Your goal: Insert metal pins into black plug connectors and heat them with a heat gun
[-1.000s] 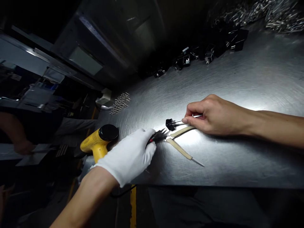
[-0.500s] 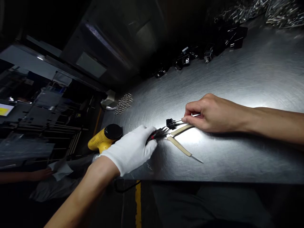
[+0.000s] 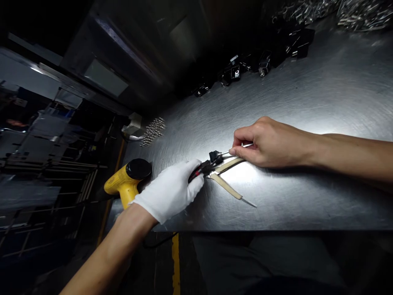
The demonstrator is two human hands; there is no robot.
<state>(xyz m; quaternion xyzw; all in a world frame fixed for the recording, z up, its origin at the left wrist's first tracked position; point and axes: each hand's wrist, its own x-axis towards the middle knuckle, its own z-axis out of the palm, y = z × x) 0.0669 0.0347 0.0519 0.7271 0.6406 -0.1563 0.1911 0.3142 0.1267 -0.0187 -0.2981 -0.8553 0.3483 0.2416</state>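
Observation:
My left hand (image 3: 172, 188), in a white glove, is closed around dark pliers (image 3: 201, 169) with a red mark on the handle. Their jaws meet a small black block (image 3: 215, 155); whether they grip it I cannot tell. Bare, my right hand (image 3: 259, 141) pinches a thin metal rod (image 3: 225, 153) whose far end reaches the block. Just below the rod, cream-handled pliers (image 3: 226, 186) lie spread on the metal table (image 3: 294, 196), their head partly behind the dark tool.
A yellow heat gun-like tool (image 3: 119, 180) stands left of my gloved hand. Beyond it are a cluster of small shiny metal pieces (image 3: 153, 130) and a pale box (image 3: 134, 124). Black metal parts (image 3: 231, 73) line the back, with heaped metal pieces (image 3: 365, 16) at far right.
The dark pliers' jaws have come up to the black block on the rod. The view has shifted slightly, and the other person's hand at the lower left is out of view.

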